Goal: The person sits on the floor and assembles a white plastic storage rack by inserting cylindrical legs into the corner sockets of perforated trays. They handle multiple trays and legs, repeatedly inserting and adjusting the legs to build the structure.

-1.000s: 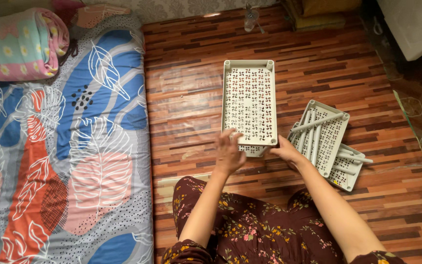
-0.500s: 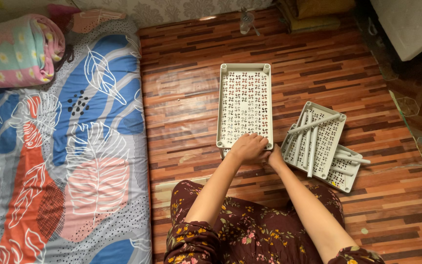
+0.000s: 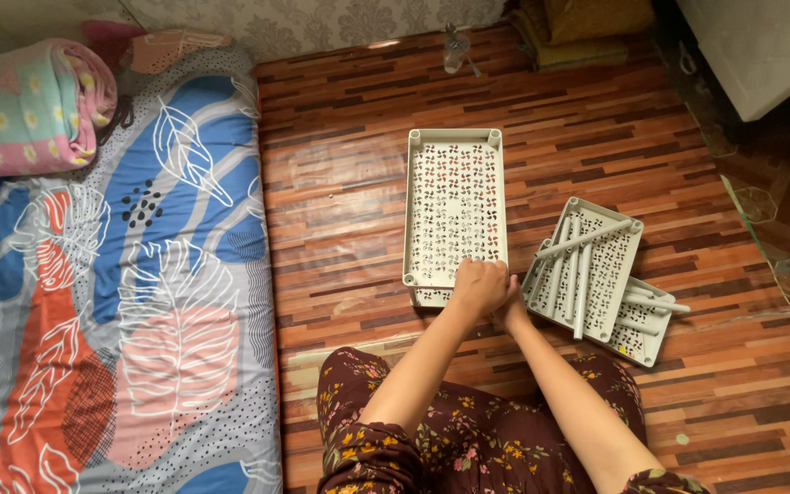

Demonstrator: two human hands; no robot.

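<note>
A pale grey perforated plastic shelf tray lies lengthwise on the wooden floor in front of me, with another tray edge showing under its near end. My left hand is curled over the tray's near right corner. My right hand sits just behind it, mostly hidden by the left, touching the same corner. To the right lie two more perforated trays, stacked askew, with several grey plastic tubes resting across them.
A mattress with a blue, orange and pink leaf-print sheet fills the left side, a rolled floral blanket at its head. A white cabinet stands at the top right. A clear bottle stands near the far wall.
Both hands have come together from the middle of the tray's near edge to its right corner. The left hand has closed over the right. The trays have not shifted.
</note>
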